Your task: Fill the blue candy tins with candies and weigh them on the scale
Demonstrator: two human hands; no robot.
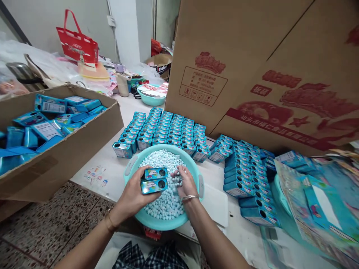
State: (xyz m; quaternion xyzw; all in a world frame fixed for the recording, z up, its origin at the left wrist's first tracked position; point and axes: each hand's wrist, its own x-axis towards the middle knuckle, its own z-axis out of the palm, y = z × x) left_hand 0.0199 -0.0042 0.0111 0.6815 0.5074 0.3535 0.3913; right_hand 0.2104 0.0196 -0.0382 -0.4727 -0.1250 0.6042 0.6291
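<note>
My left hand [131,192] is closed around two small blue candy boxes [150,186], stacked one against the other, each with a dark round hole in its upward face. Below them is a turquoise basin [161,225] filled with pale blue and white round candies [165,211]. Several of these candies sit in the fingers of my right hand [187,184], just right of the boxes and over the basin. My right fingertips are curled together around them and do not touch the boxes.
Rows of blue boxes [161,129] stand behind the basin, with more stacked boxes [241,172] on the right. An open carton [92,138] of blue boxes is at left. One large cardboard carton [213,37] rises behind. A white lid-like panel [217,205] lies beside the basin.
</note>
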